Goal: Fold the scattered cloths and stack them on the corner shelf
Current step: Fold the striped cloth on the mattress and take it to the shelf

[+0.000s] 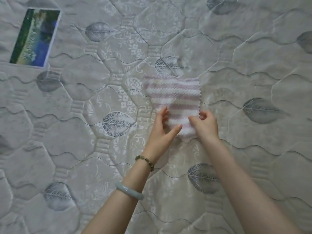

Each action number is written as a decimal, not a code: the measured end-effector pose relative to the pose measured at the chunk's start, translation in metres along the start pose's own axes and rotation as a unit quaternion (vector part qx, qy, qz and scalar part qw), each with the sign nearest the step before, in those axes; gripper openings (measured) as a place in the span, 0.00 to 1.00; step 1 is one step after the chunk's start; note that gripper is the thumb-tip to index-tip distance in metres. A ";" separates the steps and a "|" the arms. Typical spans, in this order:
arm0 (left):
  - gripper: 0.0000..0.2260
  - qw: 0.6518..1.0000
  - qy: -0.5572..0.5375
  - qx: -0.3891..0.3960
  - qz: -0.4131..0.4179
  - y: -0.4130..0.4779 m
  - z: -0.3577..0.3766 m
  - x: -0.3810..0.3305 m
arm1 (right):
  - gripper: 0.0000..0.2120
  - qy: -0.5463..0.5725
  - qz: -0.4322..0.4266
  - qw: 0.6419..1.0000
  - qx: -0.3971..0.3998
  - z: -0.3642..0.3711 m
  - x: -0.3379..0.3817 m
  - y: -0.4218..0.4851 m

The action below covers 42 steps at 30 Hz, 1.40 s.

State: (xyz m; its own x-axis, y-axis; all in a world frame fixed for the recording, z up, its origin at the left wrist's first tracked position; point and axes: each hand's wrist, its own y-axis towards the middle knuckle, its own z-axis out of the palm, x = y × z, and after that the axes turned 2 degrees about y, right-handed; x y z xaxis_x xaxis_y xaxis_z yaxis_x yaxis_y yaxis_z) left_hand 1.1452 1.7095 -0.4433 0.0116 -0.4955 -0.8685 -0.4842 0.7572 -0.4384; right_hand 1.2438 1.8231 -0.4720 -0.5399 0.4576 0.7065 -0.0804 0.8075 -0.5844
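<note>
1. One view only, from your head camera: a single striped cloth [173, 97], pink and white and fluffy, lies near the middle of the quilted mattress [67, 132], well apart from the printed label [34, 38] by its far left corner. No other cloths and no corner shelf show here.
2. Judge the cloth as light, soft and limp; it will sag and crumple instead of holding a crease, so take it by the corners of its near edge and keep that edge taut.
3. Your left hand [163, 127] is half open, thumb under the near left corner and fingers [163, 114] against the side edge, pinching loosely.
4. Your right hand [205, 126] is curled over the near right corner, thumb on top, gripping it.
5. That near edge looks lifted off the mattress; the far part lies flat.
</note>
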 end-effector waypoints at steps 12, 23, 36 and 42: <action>0.35 0.966 0.174 0.017 0.189 -0.047 -0.043 -0.079 | 0.09 -0.017 -0.194 0.959 0.206 -0.062 0.071 -0.106; 0.13 0.908 0.286 0.188 0.240 -0.161 -0.075 -0.191 | 0.11 -0.208 -0.234 0.885 0.346 -0.163 0.155 -0.256; 0.14 0.930 0.301 0.163 0.136 -0.214 -0.109 -0.181 | 0.05 -0.355 -0.295 0.839 0.289 -0.211 0.151 -0.298; 0.07 0.945 0.294 0.078 0.124 -0.221 -0.127 -0.178 | 0.11 -0.428 -0.241 0.826 0.276 -0.222 0.137 -0.283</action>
State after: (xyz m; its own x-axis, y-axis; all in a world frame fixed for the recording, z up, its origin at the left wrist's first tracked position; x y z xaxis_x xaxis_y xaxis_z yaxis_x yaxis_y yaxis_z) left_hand 1.1391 1.5768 -0.1625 -0.5948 -0.4107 -0.6911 -0.2737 0.9118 -0.3063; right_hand 1.3783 1.7396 -0.1216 -0.7092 -0.4891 0.5078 -0.7016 0.4186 -0.5767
